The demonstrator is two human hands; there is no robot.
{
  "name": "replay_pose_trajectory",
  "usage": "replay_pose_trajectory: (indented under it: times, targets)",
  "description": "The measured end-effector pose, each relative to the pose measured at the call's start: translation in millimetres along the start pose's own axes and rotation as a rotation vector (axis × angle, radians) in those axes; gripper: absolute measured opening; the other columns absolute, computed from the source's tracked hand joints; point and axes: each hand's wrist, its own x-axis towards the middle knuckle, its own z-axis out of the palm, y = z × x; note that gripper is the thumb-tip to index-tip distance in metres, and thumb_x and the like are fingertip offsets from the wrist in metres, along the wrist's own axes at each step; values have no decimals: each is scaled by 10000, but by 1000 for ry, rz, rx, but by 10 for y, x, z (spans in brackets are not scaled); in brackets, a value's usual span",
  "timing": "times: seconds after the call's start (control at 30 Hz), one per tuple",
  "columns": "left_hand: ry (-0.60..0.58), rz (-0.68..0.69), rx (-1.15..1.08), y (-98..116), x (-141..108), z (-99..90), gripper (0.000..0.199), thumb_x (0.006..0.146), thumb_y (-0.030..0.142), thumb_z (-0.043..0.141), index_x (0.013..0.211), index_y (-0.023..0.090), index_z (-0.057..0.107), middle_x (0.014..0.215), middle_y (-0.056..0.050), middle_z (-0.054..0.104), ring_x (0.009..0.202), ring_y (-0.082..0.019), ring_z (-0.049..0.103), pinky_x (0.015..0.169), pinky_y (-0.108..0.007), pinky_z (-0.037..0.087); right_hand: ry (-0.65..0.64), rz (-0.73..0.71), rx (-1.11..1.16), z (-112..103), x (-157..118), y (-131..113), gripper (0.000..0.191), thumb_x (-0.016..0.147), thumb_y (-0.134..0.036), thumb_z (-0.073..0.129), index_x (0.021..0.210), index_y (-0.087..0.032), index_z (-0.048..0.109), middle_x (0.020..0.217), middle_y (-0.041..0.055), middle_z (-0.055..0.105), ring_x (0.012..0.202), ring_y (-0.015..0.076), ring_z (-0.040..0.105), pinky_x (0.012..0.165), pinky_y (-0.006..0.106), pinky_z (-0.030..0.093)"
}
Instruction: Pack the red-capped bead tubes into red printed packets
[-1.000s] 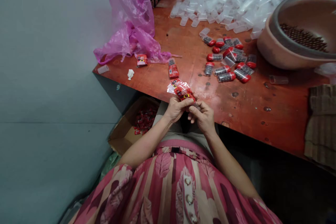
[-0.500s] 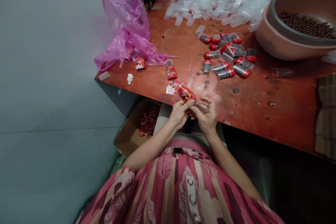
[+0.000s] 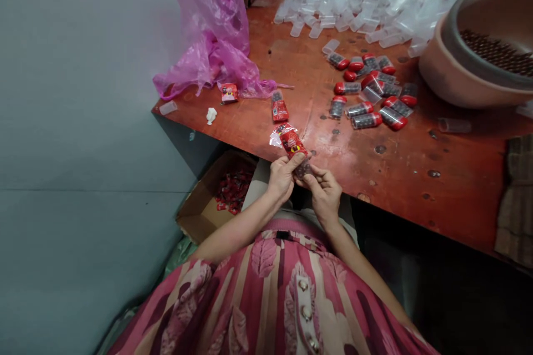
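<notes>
My left hand (image 3: 281, 178) is closed on a clear tube (image 3: 304, 170) of dark balls, its upper part covered by a red printed sleeve (image 3: 293, 142). Thumb on top, it holds the tube just past the table's front edge. My right hand (image 3: 327, 191) pinches the tube's near end between thumb and fingers. Flat red printed sleeves (image 3: 277, 134) lie partly behind the held tube. Just beyond them rests another tube with a red sleeve (image 3: 280, 110).
Several red-capped tubes (image 3: 366, 120) lie mid-table, with a heap of clear empty tubes (image 3: 345, 16) behind. Nested bowls (image 3: 441, 83) of brown balls stand right. A pink plastic bag (image 3: 212, 11) and small red packet (image 3: 229, 92) are left; a cardboard box (image 3: 200, 216) sits below.
My right fingers, raised and apart before, have closed onto the tube's near end. The tube has turned more upright in view and its clear part shows more. The camera view has shifted slightly.
</notes>
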Motion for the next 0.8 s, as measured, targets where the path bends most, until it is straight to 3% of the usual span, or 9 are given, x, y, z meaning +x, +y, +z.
replay_pose_trajectory:
  times: [0.13, 0.33, 0.5, 0.57, 0.8]
  targets:
    - [-32, -11, -59, -6, 5, -39, 307, 592, 345, 776, 754, 104, 675, 774, -65, 700, 678, -126, 629, 663, -237, 450, -22, 93, 61, -7, 5, -93, 313, 698, -356, 722, 928, -160, 643, 757, 19, 714, 597, 158, 690, 623, 325, 606]
    - [-79, -15, -61, 42, 26, -87, 281, 582, 324, 782, 733, 106, 690, 726, -59, 695, 630, -109, 611, 645, -224, 448, 13, -129, -209, -1, -56, -61, 277, 715, -332, 710, 947, -187, 668, 809, 12, 722, 657, 145, 680, 702, 323, 593]
    - [-206, -134, 96, 101, -9, -142, 288, 593, 296, 772, 804, 108, 713, 799, -87, 711, 579, -113, 600, 562, -228, 424, -16, 45, 52, 20, -66, -39, 277, 701, -336, 721, 916, -175, 652, 780, 3, 712, 642, 148, 685, 665, 340, 607]
    - [-230, -141, 98, 99, -10, -154, 293, 598, 289, 772, 825, 112, 713, 828, -91, 712, 608, -120, 614, 586, -233, 433, -7, 58, 60, 28, -65, -56, 280, 696, -329, 725, 912, -167, 648, 762, 1, 707, 628, 146, 684, 659, 347, 610]
    - [-89, -18, -130, 15, -6, -95, 285, 636, 344, 745, 803, 118, 698, 821, -83, 707, 716, -144, 644, 682, -248, 467, 45, -156, -256, 44, -114, -46, 254, 711, -330, 701, 915, -183, 663, 833, 24, 722, 686, 157, 673, 712, 346, 587]
